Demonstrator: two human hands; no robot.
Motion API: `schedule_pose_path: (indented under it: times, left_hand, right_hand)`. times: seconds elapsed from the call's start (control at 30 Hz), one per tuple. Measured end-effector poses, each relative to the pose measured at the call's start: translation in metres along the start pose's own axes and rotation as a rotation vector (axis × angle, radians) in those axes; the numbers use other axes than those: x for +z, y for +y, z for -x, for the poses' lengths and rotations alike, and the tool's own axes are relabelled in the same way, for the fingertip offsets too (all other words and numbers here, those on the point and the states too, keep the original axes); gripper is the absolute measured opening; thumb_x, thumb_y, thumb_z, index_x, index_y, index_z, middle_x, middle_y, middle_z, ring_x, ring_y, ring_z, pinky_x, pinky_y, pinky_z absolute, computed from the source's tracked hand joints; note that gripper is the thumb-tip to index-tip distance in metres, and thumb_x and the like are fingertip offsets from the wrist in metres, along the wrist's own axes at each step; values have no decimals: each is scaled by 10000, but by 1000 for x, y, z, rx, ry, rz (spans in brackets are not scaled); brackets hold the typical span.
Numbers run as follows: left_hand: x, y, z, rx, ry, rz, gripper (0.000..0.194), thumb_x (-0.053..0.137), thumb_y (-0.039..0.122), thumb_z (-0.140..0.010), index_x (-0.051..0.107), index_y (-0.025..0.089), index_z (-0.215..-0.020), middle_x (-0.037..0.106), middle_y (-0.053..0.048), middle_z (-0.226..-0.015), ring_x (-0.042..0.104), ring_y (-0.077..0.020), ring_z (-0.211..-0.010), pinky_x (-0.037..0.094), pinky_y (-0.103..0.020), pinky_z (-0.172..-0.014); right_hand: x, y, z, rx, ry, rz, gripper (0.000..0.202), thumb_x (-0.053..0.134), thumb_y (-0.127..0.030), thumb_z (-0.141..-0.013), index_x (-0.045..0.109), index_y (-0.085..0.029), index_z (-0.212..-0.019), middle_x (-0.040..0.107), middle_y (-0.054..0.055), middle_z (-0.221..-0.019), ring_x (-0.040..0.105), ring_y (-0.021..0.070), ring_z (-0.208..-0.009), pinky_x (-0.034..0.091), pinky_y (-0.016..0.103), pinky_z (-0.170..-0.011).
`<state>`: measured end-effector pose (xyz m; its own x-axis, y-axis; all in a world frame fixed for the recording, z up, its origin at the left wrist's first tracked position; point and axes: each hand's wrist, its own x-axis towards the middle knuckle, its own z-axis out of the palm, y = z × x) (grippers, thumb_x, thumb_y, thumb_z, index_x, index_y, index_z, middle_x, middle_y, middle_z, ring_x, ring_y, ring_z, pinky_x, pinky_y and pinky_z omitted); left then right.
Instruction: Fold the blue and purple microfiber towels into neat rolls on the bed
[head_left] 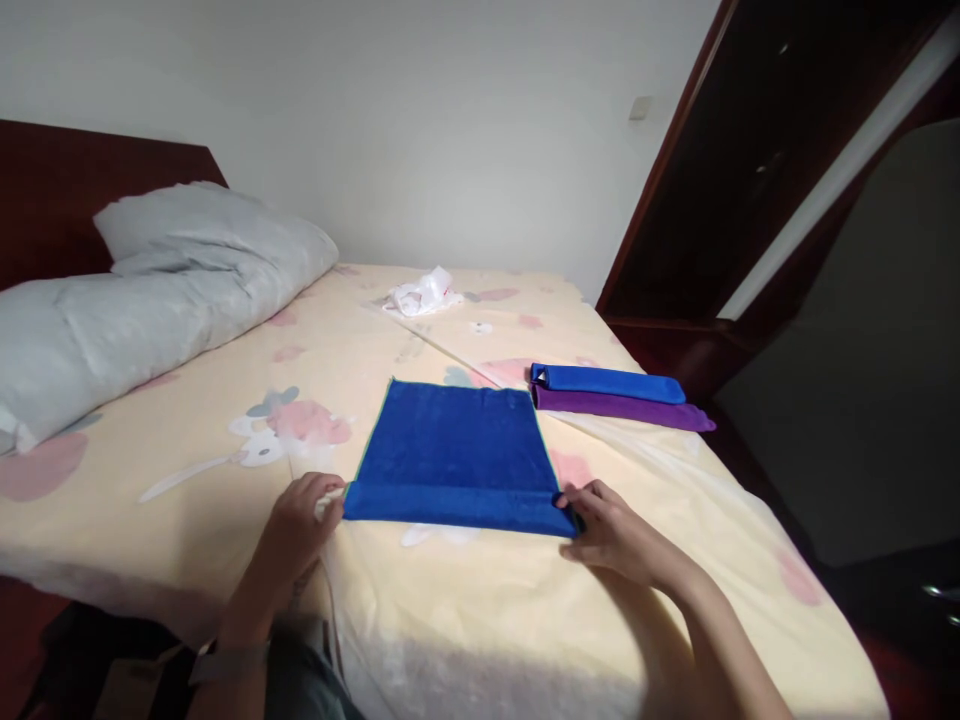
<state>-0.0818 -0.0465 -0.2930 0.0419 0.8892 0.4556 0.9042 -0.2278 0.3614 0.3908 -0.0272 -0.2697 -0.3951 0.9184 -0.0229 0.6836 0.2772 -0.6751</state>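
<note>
A blue cloth [457, 435] lies flat on the bed, its near edge folded over into a band that runs from side to side. My left hand [304, 510] pinches the left end of this band. At the band's right end, my right hand [600, 525] has its thumb and fingers closed on the fabric. Beyond my right hand, a rolled blue cloth [611, 383] and a rolled purple cloth [622, 408] lie side by side, touching.
The bed [465, 610] has a cream sheet with a fruit and rabbit print. A grey quilt [165, 290] is heaped at the left by the dark headboard [97, 180]. A crumpled white plastic bag [426, 293] lies near the wall. Dark furniture [697, 200] stands at the right.
</note>
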Motion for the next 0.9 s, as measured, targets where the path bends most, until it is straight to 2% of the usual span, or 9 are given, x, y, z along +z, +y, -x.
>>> schedule_pose_path:
  times: [0.1, 0.2, 0.3, 0.4, 0.53, 0.6, 0.7, 0.8, 0.9]
  left_hand:
    - [2, -7, -3, 135, -150, 93, 302, 543, 212, -767, 645, 224, -1051, 669, -84, -1110, 617, -255, -1078, 474, -390, -980]
    - [6, -12, -6, 62, -193, 152, 371, 524, 182, -747, 647, 220, -1094, 663, -83, -1151, 617, -247, -1102, 483, -376, -990]
    - [9, -11, -11, -48, -171, 220, 266, 531, 273, -823, 650, 224, -1056, 670, -66, -1127, 623, -237, -1083, 482, -353, -985]
    - [10, -5, -19, -161, -158, 249, 224, 515, 406, -884, 635, 220, -917, 669, -33, -954, 637, -214, -927, 504, -310, -855]
    - [15, 2, -29, -276, -147, 262, 348, 465, 511, -910, 545, 217, -742, 553, 24, -680, 560, -172, -661, 442, -264, -632]
    - [19, 2, -32, -290, -139, 282, 367, 474, 540, -897, 543, 215, -741, 533, 32, -651, 546, -165, -637, 419, -253, -612]
    - [25, -3, -33, -285, -126, 269, 392, 470, 562, -897, 541, 214, -730, 508, 36, -622, 528, -159, -613, 398, -246, -591]
    - [28, -6, -32, -282, -113, 242, 394, 468, 563, -905, 557, 215, -741, 536, 29, -632, 545, -162, -622, 413, -245, -603]
    - [29, -7, -34, -288, -65, 235, 375, 478, 554, -901, 598, 215, -795, 627, 3, -707, 601, -179, -676, 460, -256, -653]
  right_hand:
    - [1, 0, -5, -75, 78, 63, 325, 685, -254, -755, 653, -276, -1077, 551, 61, -1081, 578, 244, -1010, 488, 332, -863]
    - [7, 5, -12, -120, 116, 19, 159, 597, -294, -852, 681, -247, -979, 601, 66, -1064, 607, 232, -973, 483, 331, -865]
    - [15, 11, -19, -51, 159, -44, 220, 518, -371, -926, 677, -224, -965, 666, 63, -994, 636, 233, -902, 481, 334, -825]
    - [21, 14, -27, 59, 242, -83, 311, 462, -448, -960, 671, -217, -962, 708, 61, -947, 648, 245, -870, 470, 336, -792]
    - [24, 15, -36, 114, 345, -144, 403, 435, -528, -962, 670, -209, -891, 714, 52, -858, 636, 225, -775, 462, 318, -726]
    - [23, 16, -37, 52, 277, -179, 350, 593, -536, -878, 682, -216, -986, 722, 50, -962, 644, 225, -826, 481, 306, -749]
    - [20, 19, -35, -65, 126, -162, 484, 796, -457, -703, 678, -244, -1121, 699, 51, -1129, 651, 247, -932, 500, 316, -812]
    - [19, 22, -34, -68, 155, -172, 295, 702, -444, -809, 715, -240, -1022, 720, 47, -1061, 654, 251, -941, 495, 333, -843]
    - [20, 22, -37, 32, 233, -253, 325, 620, -509, -877, 720, -210, -958, 736, 47, -937, 660, 247, -874, 497, 318, -769]
